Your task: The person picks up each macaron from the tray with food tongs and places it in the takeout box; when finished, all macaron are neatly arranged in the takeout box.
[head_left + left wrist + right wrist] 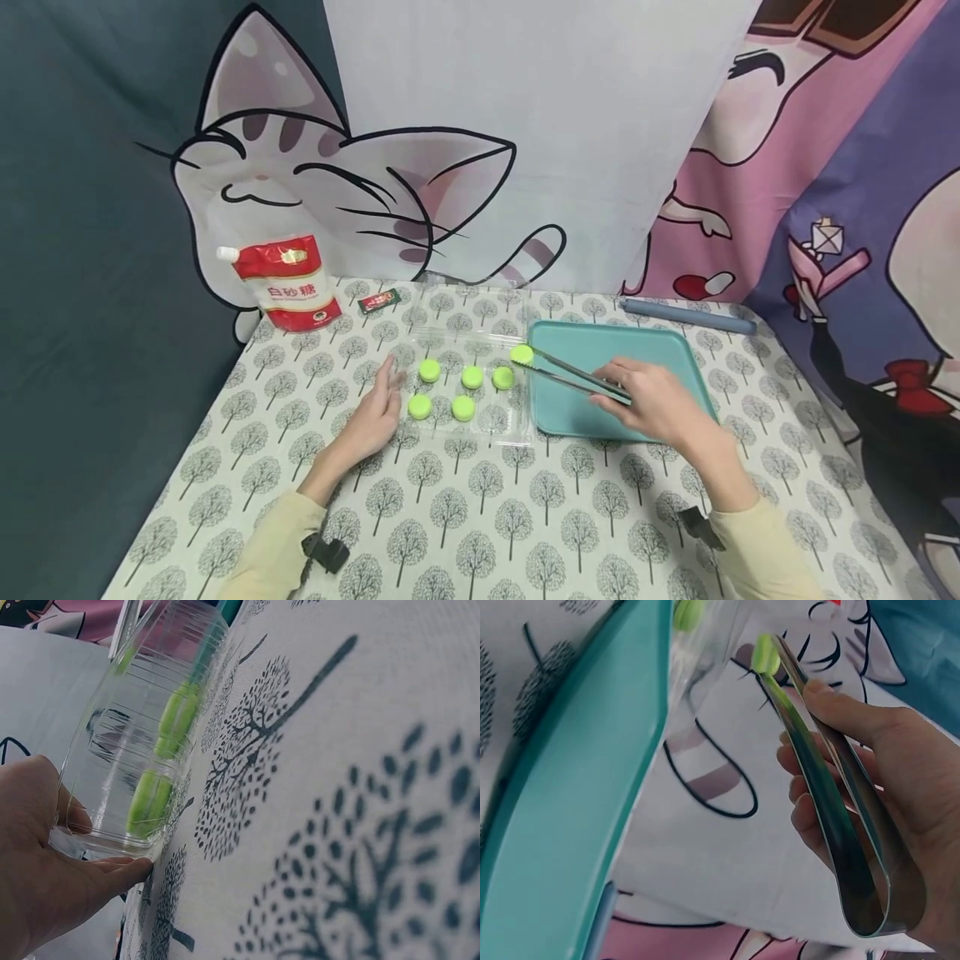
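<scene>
My right hand grips metal tongs with fingers and thumb around their arms. Between the tong tips is a bright green macaron, above the right side of a clear plastic box. Inside the box sit several more green macarons, spaced apart. My left hand is at the box's left end. In the left wrist view, the thumb and fingers of that hand pinch the end wall of the box, close to the table. The box's clear lid stands open toward the back.
Right of the box lies a teal tray, partly under my right hand. A blue-grey rod lies behind it. At the back left stand a red and white sugar pouch and a small dark green and red packet. Printed curtains hang behind the table.
</scene>
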Motion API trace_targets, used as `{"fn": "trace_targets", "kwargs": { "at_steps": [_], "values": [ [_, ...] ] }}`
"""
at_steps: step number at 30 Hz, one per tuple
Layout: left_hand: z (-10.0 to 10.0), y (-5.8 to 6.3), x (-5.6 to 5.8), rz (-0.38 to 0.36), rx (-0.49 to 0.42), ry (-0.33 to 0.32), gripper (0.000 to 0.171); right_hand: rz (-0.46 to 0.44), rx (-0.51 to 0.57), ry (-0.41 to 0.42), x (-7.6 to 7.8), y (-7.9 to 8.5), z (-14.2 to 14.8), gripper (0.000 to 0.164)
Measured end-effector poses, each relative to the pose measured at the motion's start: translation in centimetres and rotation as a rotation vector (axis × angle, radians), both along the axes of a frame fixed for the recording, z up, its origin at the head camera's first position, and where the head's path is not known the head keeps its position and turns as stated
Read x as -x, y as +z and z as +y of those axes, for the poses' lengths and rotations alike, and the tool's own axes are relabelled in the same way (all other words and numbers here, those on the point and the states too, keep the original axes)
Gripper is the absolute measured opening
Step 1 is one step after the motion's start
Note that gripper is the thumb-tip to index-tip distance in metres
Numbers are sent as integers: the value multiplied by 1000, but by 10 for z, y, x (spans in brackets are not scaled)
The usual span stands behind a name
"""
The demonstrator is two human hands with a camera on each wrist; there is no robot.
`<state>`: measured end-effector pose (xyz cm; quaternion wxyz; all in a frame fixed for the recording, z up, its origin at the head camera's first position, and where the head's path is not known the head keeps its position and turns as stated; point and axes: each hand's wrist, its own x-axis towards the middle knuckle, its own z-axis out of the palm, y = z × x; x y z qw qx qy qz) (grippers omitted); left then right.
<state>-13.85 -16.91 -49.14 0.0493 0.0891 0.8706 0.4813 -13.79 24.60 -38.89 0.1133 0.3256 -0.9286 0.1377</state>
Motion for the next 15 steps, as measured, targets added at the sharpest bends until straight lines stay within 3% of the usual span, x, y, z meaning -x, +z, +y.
{"fn": "trace_targets", "kwargs": {
  "at_steps": [15],
  "values": [
    [1,1,0,9,-9,-8,67,-251,-174,16,0,21,-31,30]
  ]
}}
